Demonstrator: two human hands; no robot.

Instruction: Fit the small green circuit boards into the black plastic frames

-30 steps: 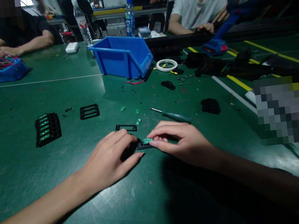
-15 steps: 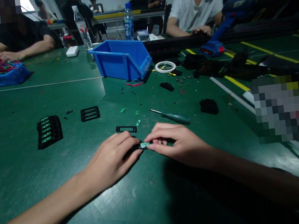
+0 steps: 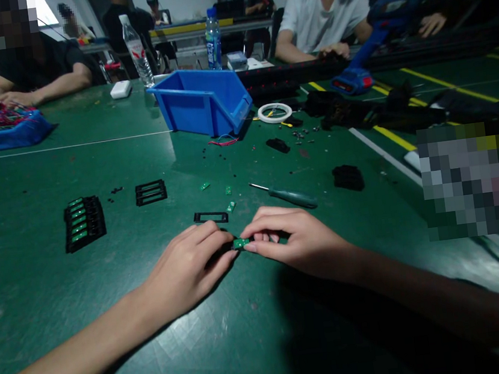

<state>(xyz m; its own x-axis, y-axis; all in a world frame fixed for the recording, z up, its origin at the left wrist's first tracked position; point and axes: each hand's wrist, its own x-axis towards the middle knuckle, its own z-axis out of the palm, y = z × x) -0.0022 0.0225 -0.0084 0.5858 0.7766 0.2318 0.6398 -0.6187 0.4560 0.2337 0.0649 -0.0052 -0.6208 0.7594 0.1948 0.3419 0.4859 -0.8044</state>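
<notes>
Between my two hands, just above the table, is a small green circuit board (image 3: 241, 244) with dark edging, apparently a black plastic frame mostly hidden by my fingers. My left hand (image 3: 196, 254) pinches its left end between thumb and fingers. From the other side, my right hand (image 3: 298, 232) grips the right end with thumb and forefinger, its other fingers curled. Just beyond my fingertips lie a single black plastic frame (image 3: 211, 217) and a loose green circuit board (image 3: 231, 207). Two more loose boards, one the nearer board (image 3: 228, 190), lie farther back.
A dark green screwdriver (image 3: 294, 197) lies beyond my right hand. To the left are black frames (image 3: 151, 192) and a row of frames holding boards (image 3: 83, 222). Farther back stand a blue bin (image 3: 185, 107), a tape roll (image 3: 275, 113) and a cordless drill (image 3: 352, 81). Two people sit opposite.
Both hands keep their grip in nearly the same place. The circuit board looks slightly tilted, with less glare on it. The view has shifted a little.
</notes>
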